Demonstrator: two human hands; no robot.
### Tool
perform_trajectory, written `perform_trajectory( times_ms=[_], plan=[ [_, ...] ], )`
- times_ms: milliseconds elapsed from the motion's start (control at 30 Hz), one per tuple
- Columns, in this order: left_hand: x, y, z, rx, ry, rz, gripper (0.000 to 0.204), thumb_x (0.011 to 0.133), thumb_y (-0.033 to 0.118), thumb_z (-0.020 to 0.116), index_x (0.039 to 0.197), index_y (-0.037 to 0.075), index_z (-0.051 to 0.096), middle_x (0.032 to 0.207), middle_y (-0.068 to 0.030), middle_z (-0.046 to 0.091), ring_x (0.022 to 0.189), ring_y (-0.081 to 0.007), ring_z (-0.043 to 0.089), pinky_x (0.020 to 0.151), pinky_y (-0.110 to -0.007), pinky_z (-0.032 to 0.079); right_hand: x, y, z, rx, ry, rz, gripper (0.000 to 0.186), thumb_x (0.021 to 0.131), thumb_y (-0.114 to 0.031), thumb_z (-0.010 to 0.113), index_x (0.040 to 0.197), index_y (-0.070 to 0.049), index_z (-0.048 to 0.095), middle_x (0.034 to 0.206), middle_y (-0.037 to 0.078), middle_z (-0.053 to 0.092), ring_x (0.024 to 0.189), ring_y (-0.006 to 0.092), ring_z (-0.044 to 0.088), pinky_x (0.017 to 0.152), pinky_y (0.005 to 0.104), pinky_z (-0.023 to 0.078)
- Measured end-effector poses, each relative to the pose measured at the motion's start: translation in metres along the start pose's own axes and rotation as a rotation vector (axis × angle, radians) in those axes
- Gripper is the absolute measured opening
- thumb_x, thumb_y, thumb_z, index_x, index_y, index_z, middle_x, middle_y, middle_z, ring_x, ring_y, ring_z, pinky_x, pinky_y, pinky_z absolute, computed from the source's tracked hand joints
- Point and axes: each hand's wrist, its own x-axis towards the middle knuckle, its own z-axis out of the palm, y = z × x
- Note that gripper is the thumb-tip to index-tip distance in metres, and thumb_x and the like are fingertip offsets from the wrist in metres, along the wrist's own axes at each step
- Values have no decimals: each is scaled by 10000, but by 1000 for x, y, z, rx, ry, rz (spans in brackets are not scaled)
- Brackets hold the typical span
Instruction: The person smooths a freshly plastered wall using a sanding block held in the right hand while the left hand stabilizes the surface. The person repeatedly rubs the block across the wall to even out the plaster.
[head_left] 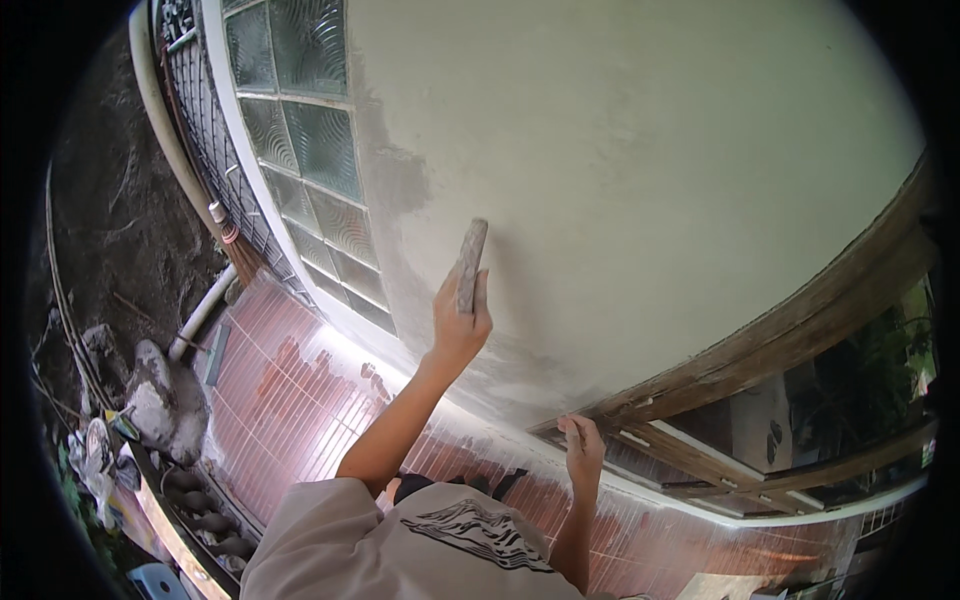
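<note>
My left hand is wrapped round a narrow, dusty grey block, seen nearly edge-on. The block stands upright at the pale plastered wall, with a soft shadow beside it. Lower and to the right, my right hand has its fingers curled closed beside the lower corner of the wooden frame. Whether anything is inside those fingers is hidden. Darker grey patches mark the plaster along the window's edge.
Left of the plaster is a glass-block window with a white edge. Reddish tiles under dusty plastic sheeting cover the floor. A broom, a pale pipe and lumpy sacks lie to the left. Glass panes fill the frame at right.
</note>
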Motion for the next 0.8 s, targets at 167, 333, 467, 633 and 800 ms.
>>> perform_trajectory(
  times_ms=[167, 333, 467, 633, 800],
  plan=[
    [50, 23, 63, 59, 289, 294, 562, 982, 58, 519, 1503, -50, 336, 1559, -226, 378, 1439, -444, 349, 1140, -462, 372, 12, -36, -59, -177, -84, -178, 198, 1002, -127, 590, 1137, 3, 655, 1052, 122, 737, 988, 195, 697, 887, 309, 519],
    [24, 29, 103, 87, 219, 130, 719, 1034, 346, 433, 1580, -14, 134, 1660, -190, 135, 1522, -437, 90, 1224, -506, 166, 25, -41, -78, -185, -144, -229, 200, 995, -137, 603, 1121, 5, 665, 1047, 117, 738, 968, 194, 698, 879, 312, 522],
    [51, 30, 93, 110, 279, 158, 730, 1047, 382, 397, 1588, -7, 99, 1672, -182, 84, 1533, -419, 54, 1237, -489, 129, 27, -27, -81, -142, -209, -214, 196, 989, -156, 616, 1099, -8, 682, 1043, 113, 737, 951, 207, 700, 871, 318, 523],
    [100, 40, 73, 36, 360, 97, 745, 1051, 379, 395, 1587, -14, 59, 1675, -181, 44, 1541, -388, 42, 1238, -484, 114, 37, -18, -84, -148, -319, -216, 220, 983, -168, 624, 1114, 1, 677, 1043, 134, 736, 942, 219, 707, 860, 320, 529],
    [52, 41, 96, 60, 301, 59, 738, 1057, 392, 381, 1590, -8, 64, 1673, -197, 37, 1542, -392, 30, 1238, -483, 104, 53, -24, -70, -186, -378, -283, 223, 985, -144, 616, 1124, 21, 671, 1018, 120, 747, 951, 193, 706, 885, 306, 519]
  ],
)
